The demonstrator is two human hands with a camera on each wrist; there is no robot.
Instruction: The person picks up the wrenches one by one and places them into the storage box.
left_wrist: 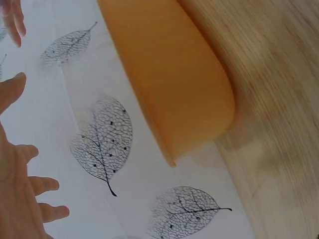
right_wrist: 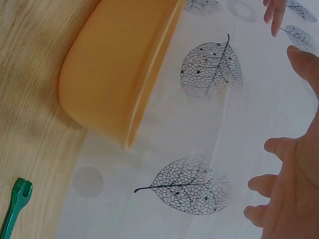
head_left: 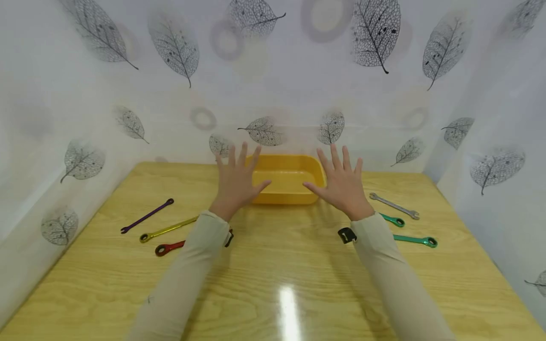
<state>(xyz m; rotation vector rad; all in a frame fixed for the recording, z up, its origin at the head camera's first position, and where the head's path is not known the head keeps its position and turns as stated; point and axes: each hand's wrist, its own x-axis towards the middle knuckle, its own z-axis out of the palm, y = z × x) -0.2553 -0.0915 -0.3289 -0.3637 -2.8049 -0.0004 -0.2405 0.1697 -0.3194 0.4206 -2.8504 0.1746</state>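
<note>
Both hands are held out with fingers spread, and neither holds anything. In the head view the left hand (head_left: 237,184) is in front of the left end of a yellow-orange plastic basin (head_left: 286,198), and the right hand (head_left: 342,187) is by its right end. Left of the left arm lie a purple wrench (head_left: 147,216), a yellow wrench (head_left: 168,229) and a red wrench (head_left: 169,247), the last two partly hidden by the sleeve. To the right are a silver wrench (head_left: 394,205) and two green wrenches, one farther back (head_left: 394,220) and one nearer (head_left: 415,239), both partly covered by the right arm.
The wooden table (head_left: 264,265) is walled at the back and sides by white cloth (head_left: 281,85) printed with dark leaves. A black strap piece (head_left: 347,235) shows at the right wrist, another (head_left: 229,237) at the left. Light glares off the table front.
</note>
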